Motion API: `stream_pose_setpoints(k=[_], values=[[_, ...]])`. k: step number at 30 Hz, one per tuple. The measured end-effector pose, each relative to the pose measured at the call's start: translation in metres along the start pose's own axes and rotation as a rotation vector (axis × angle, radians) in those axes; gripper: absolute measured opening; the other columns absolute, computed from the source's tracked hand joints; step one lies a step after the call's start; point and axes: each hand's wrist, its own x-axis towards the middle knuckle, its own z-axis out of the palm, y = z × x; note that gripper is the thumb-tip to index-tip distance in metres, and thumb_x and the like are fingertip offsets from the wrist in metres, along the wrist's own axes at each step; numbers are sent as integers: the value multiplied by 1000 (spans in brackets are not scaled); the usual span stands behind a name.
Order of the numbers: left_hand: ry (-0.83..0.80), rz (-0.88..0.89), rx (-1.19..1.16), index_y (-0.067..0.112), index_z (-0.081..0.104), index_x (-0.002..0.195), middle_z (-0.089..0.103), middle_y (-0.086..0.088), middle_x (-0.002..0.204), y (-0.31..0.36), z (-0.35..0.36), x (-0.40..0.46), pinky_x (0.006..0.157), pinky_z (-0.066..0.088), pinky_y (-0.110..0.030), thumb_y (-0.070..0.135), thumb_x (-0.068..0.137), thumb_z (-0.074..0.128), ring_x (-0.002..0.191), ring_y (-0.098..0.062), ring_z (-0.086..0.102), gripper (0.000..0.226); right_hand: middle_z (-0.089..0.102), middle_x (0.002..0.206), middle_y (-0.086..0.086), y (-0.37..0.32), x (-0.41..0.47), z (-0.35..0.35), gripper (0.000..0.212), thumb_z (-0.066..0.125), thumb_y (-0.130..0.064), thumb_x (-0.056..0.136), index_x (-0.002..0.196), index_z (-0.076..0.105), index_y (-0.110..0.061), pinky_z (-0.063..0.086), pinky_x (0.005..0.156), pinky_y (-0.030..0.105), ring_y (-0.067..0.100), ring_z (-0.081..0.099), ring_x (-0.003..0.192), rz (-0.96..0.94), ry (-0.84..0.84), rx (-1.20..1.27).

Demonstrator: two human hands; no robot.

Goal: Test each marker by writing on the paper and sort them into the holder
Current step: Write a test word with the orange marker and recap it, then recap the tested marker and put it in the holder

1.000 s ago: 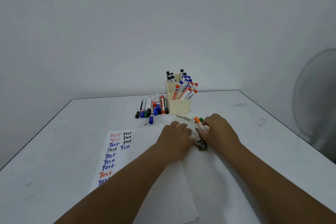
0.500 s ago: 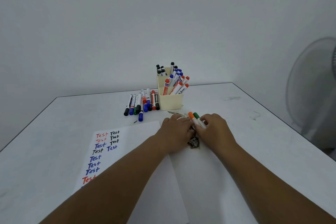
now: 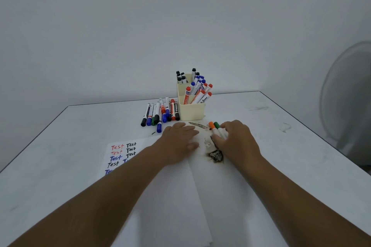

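At the far left of the white table (image 3: 60,166) we see a white sheet of paper (image 3: 112,158) bearing the word "Test" in two columns, nine visible in red, blue and black, more hidden under our left forearm. Beyond it lies a row of loose capped markers (image 3: 160,114), roughly ten, black, blue, green and red. Our left hand (image 3: 178,140) lies flat with straight fingers, pressing down a second white sheet (image 3: 176,196). Past it stands the cream plastic holder (image 3: 191,110), its compartments filled with black, blue and red-capped markers, about fifteen. Our right hand (image 3: 234,140) curls over two white markers, an orange-capped one (image 3: 212,128) and a green-capped one (image 3: 218,127), beside dark ink smudges (image 3: 216,155). We judge the step to be picking a marker to test; next comes uncapping and writing.
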Motion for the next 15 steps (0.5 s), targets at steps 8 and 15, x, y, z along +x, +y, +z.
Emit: stream_pose_setpoints(k=[8, 15], values=[[71, -256, -33, 37, 41, 148, 39, 11, 156, -90, -17, -63, 117, 25, -38, 52, 101, 45, 144, -15, 29, 50, 61, 135, -5, -68, -7, 6, 39, 61, -47, 95, 128, 64, -26, 42, 104, 32, 17, 50, 123, -299, -117, -35], [114, -335, -50, 37, 43, 147, 42, 10, 154, -140, -29, -76, 114, 29, -39, 49, 100, 49, 142, -17, 35, 49, 53, 142, -7, -115, -17, 41, 34, 55, -35, 101, 134, 59, -29, 37, 108, 32, 15, 40, 134, -373, -274, 48]])
